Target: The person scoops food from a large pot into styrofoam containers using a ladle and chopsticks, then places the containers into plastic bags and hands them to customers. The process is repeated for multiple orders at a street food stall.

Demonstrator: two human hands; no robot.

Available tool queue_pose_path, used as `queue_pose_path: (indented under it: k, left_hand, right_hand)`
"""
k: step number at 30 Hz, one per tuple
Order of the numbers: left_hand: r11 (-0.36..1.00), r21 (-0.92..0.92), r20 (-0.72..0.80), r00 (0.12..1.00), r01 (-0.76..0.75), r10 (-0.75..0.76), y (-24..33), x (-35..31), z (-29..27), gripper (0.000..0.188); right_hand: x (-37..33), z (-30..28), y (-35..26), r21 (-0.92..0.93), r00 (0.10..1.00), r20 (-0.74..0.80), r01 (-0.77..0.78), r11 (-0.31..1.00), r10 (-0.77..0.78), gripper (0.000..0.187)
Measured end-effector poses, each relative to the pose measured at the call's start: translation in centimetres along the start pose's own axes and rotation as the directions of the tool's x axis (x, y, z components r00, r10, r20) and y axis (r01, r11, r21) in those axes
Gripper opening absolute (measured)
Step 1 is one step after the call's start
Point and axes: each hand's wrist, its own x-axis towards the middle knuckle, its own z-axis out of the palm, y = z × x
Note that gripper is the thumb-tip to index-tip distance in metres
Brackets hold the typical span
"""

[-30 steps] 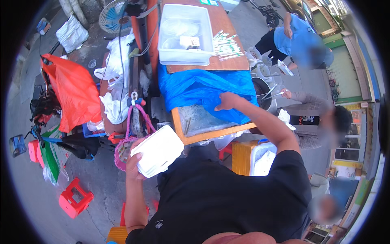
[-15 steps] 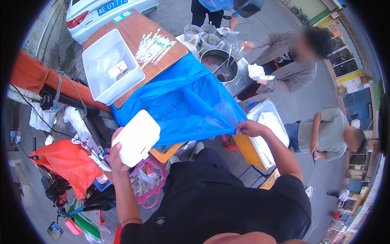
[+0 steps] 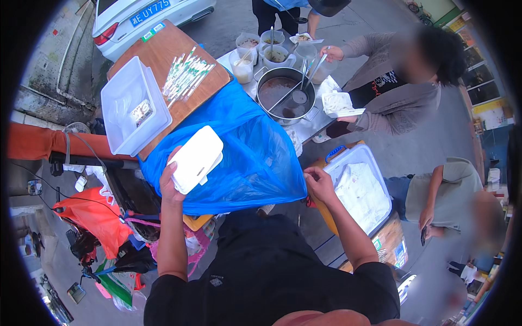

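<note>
Wooden board (image 3: 155, 57) beyond blue sheet (image 3: 255, 152). Sheet looks mostly spread; white container (image 3: 198, 157) above its left part, not set down, gripped by left hand (image 3: 173, 182). Right hand (image 3: 322, 186) apart from left, at sheet's right corner; cannot tell if pinching.

Tub (image 3: 144, 133) and packets (image 3: 187, 76) on the tabletop (image 3: 149, 54), plastic sheet (image 3: 255, 163) before them, pot (image 3: 283, 99) to the right

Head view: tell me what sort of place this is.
Probably an outdoor street-food stall: a large divided pot of brown liquid, open plastic tubs beside it, and a white car close by.
</note>
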Motion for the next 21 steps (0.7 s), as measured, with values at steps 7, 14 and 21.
queue_pose_path:
  k: [7,14,21]
  left_hand:
    - [0.998,0.049,-0.021,0.999,-0.028,0.029,0.2,9.0,-0.2,0.06]
    - [0.999,0.055,-0.018,1.0,-0.001,0.002,0.6,24.3,-3.1,0.062]
    - [0.995,0.1,-0.07,0.997,0.027,-0.02,1.0,32.3,-3.8,0.066]
  right_hand:
    - [17.4,3.6,-7.7,0.393,0.998,-0.032,-0.036,0.919,0.053,0.02]
    - [42.4,8.8,-12.0,0.651,0.946,-0.193,-0.075,0.755,0.261,0.023]
    - [64.9,5.0,-7.2,0.563,0.667,-0.55,-0.149,0.813,0.503,0.102]
